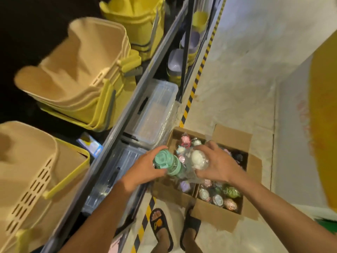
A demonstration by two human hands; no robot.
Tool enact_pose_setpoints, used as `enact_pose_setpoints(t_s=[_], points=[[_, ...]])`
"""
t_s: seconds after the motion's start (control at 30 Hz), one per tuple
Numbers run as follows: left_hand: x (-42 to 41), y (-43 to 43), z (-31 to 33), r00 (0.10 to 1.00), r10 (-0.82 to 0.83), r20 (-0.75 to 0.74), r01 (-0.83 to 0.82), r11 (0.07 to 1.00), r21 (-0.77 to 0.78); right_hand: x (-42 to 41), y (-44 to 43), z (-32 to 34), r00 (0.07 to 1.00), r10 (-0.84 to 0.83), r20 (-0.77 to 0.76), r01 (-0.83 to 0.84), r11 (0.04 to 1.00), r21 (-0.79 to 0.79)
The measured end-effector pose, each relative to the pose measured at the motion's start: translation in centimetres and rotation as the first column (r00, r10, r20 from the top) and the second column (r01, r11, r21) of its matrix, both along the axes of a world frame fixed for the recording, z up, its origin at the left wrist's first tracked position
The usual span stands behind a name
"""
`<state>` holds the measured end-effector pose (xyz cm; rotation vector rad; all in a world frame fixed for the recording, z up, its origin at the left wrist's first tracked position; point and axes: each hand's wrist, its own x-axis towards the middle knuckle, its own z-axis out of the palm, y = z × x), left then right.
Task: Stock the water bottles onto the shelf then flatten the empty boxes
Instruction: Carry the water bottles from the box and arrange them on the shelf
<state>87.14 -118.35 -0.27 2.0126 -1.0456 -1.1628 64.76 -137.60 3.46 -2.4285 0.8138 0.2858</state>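
A person's left hand grips one green bottle by its lid end while the right hand clasps one white-capped bottle in clear wrap. Both bottles are held just above two open cardboard boxes on the floor, beside a metal shelf. The far box shows pink and white caps behind the hands. The near box holds at least six wrapped bottles in white, green and pink, though blur prevents a firm count.

Two clear plastic bins sit on the lower level of the shelf, next to the boxes. Three stacks of buckets fill the level above: two tan stacks and one yellow stack. Purple containers stand further along the lower level.

A yellow-and-black striped line runs along the floor at the foot of the shelf. The person's two feet, in dark sandals, stand just short of the near box, whose front corner meets the right one.
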Motion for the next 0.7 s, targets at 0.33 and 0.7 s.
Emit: enact_pose_setpoints(t_s=[0.33,0.7], points=[[-0.9,-2.8,10.1,0.923,0.181,-0.339,-0.309,0.874,-0.375,0.0,-0.3,10.5,0.809,-0.341,0.480,0.231,0.933,0.275],[-7.7,-4.3,16.3,0.669,0.506,-0.544,-0.698,0.680,-0.225,1.2,0.5,14.5,0.418,-0.786,0.456,0.278,0.588,0.759]])
